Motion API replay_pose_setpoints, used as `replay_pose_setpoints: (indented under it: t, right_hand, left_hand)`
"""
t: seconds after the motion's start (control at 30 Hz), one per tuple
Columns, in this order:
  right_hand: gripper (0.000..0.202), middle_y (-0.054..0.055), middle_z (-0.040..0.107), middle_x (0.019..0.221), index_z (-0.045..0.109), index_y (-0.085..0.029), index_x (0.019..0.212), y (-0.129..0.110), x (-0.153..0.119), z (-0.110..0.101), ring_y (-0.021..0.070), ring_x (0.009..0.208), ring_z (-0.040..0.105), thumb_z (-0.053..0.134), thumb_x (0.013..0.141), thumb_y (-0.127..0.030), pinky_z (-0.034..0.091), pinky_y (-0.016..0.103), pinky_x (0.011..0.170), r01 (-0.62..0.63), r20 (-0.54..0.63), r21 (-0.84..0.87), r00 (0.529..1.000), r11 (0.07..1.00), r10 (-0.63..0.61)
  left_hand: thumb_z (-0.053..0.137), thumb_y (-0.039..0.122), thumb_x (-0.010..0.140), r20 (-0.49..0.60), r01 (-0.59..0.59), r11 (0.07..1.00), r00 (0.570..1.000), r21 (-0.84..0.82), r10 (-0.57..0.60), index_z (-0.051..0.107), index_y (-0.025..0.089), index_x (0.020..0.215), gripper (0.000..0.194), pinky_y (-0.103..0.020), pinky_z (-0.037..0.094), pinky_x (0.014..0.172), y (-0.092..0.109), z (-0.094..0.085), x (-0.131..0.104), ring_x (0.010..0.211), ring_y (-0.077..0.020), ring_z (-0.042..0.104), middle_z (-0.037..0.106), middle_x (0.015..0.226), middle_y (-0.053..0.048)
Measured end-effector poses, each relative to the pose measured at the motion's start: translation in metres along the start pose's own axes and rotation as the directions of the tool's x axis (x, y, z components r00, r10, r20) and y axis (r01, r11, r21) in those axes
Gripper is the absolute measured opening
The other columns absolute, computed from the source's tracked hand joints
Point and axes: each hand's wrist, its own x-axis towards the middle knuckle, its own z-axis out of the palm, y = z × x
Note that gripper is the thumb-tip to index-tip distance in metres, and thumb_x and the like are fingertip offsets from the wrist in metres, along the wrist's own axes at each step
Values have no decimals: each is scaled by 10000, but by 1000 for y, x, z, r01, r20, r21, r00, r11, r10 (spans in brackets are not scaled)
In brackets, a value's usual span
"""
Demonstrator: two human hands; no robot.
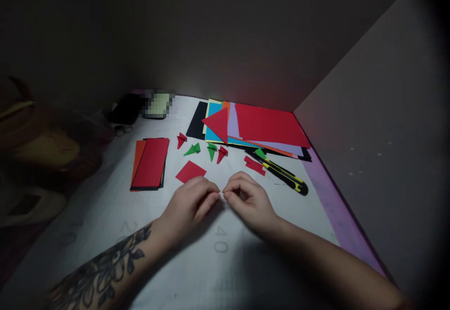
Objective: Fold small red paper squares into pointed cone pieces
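Observation:
My left hand [193, 198] and my right hand [249, 201] face each other low over the white surface, thumb and forefinger pinched on both. Their fingertips almost meet; anything between them is too small or hidden to make out. Just beyond my left hand lies a red paper square [190, 170], partly covered by the knuckles. Behind it is a row of small folded paper pieces: a red one [181, 140], a green one [193, 149], a second green one [211, 151] and another red one [221, 154]. Red paper scraps [255, 165] are past my right hand.
A black-and-yellow utility knife [286, 175] lies at right, a green paper bit [260, 154] by its tip. Coloured sheets [274, 124] with a red triangle [218, 124] are stacked against the back wall. Cut paper rectangles [150, 163] lie left, scissors handles [123, 130] behind.

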Motion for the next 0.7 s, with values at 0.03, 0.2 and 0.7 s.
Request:
replay_pose_setpoints:
  t: [0.03, 0.2, 0.7]
  right_hand:
    - [97, 18, 582, 789, 605, -201, 747, 1, 0, 0, 144, 731, 583, 581, 823, -145, 483, 267, 648, -27, 4, 26, 1000, 999, 27]
    - [115, 48, 599, 871, 616, -211, 878, 6, -4, 4, 176, 844, 590, 545, 836, -131, 497, 311, 736, 77, 48, -25, 996, 997, -76]
    - [291, 83, 571, 1091, 551, -228, 1053, 20, -5, 14, 228, 1065, 530, 595, 780, -137, 484, 409, 908, -38, 187, -69, 981, 997, 51]
  left_hand:
    - [501, 207, 906, -1, 17, 1000, 1000, -11, -17, 608, 173, 851, 126, -227, 447, 677, -1, -2, 1, 738, -129, 584, 644, 785, -22]
    - [475, 257, 910, -226, 202, 976, 950, -78, -215, 606, 173, 853, 166, -251, 453, 697, -10, -20, 7, 777, -149, 595, 650, 840, -34]
    - [567, 332, 787, 360, 313, 934, 862, 175, -356, 608, 199, 758, 142, -263, 334, 577, -24, -34, 8, 670, -168, 534, 609, 748, -13]
